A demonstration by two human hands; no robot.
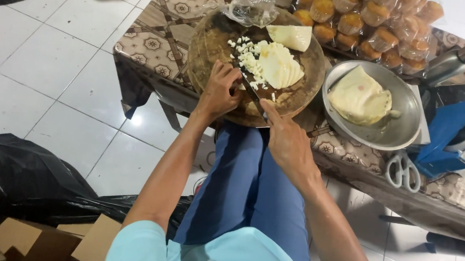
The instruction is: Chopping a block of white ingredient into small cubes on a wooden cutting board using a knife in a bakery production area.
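I am watching the right hand clenching the handle of a knife, its blade lying across the round wooden cutting board in the upper middle of the frame. The left hand is resting on the board just left of the blade, fingers curled and grasping nothing that I can make out. The blade is pointing toward a pile of small white cheese cubes, and sliced cheese is fanning out just right of them, with a larger cheese wedge sitting above. To the right of centre, a metal bowl is holding a big pale cheese block. Wrapped muffins are filling the upper right, white scissors are lying below the bowl, and a black bag is sagging at lower left.
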